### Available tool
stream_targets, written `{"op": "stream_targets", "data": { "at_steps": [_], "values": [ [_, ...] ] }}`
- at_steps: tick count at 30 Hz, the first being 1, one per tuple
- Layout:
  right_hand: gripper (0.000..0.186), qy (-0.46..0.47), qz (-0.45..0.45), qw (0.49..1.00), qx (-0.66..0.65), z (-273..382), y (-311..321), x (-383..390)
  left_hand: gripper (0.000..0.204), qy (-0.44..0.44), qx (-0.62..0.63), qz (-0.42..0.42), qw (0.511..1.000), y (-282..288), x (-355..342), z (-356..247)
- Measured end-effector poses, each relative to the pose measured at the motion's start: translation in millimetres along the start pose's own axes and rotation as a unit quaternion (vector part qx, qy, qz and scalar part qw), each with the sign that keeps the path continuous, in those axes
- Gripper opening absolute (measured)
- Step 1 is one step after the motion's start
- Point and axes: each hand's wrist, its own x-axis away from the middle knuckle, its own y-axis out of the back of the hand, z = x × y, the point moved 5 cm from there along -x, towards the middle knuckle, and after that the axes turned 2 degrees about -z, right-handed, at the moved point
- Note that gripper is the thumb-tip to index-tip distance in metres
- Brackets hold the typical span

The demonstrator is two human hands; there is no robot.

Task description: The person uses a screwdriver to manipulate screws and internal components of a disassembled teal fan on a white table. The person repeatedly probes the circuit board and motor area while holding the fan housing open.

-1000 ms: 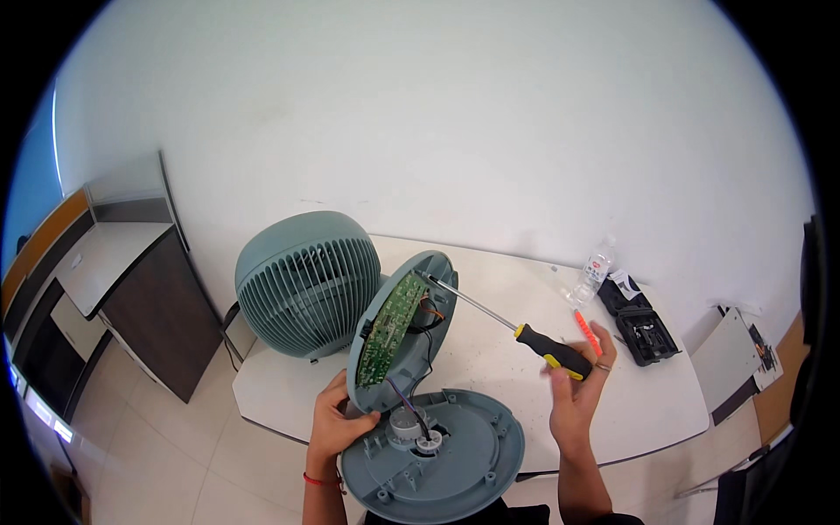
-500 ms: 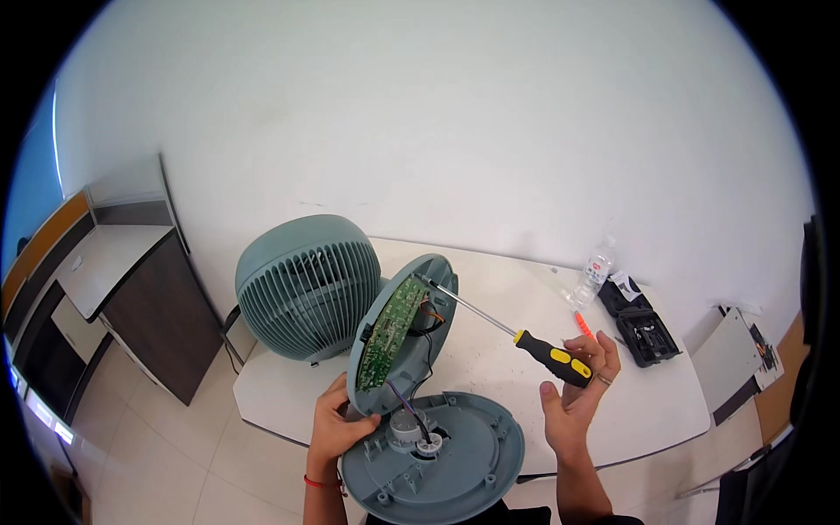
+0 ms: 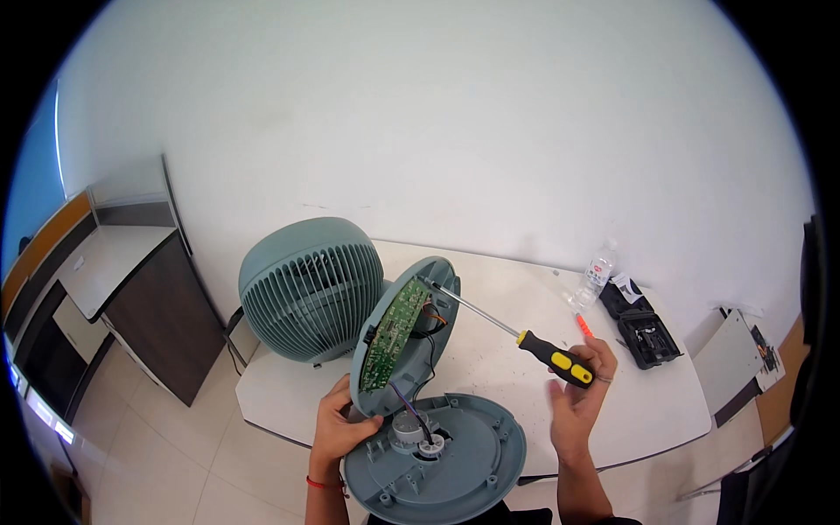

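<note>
In the head view, the tilted cover [image 3: 398,346] with its green board is held up by the left hand [image 3: 337,429], clamped on its near edge, so the screwdriver [image 3: 507,331], gripped by the right hand [image 3: 577,398], can reach inside above the round base [image 3: 437,464].

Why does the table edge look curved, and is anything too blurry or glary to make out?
Head view: the fisheye lens bends the white table toward the black rim; lighting is even and soft, without harsh glare; the screwdriver and green circuit board look sharp.
</note>
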Motion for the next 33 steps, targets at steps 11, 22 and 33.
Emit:
{"op": "stream_targets", "data": {
  "at_steps": [11,22,33],
  "values": [
    [0.032,-0.030,-0.009,0.999,-0.023,-19,0,13,0.042,-0.006,-0.008,0.002,1.000,1,-1,1],
    [0.032,-0.060,-0.005,0.988,-0.142,-16,-8,18,0.043,-0.003,-0.009,0.000,1.000,2,-1,0],
    [0.031,-0.029,-0.033,0.989,-0.142,-15,-9,16,0.043,0.013,-0.005,0.005,1.000,3,0,3]
  ]
}}
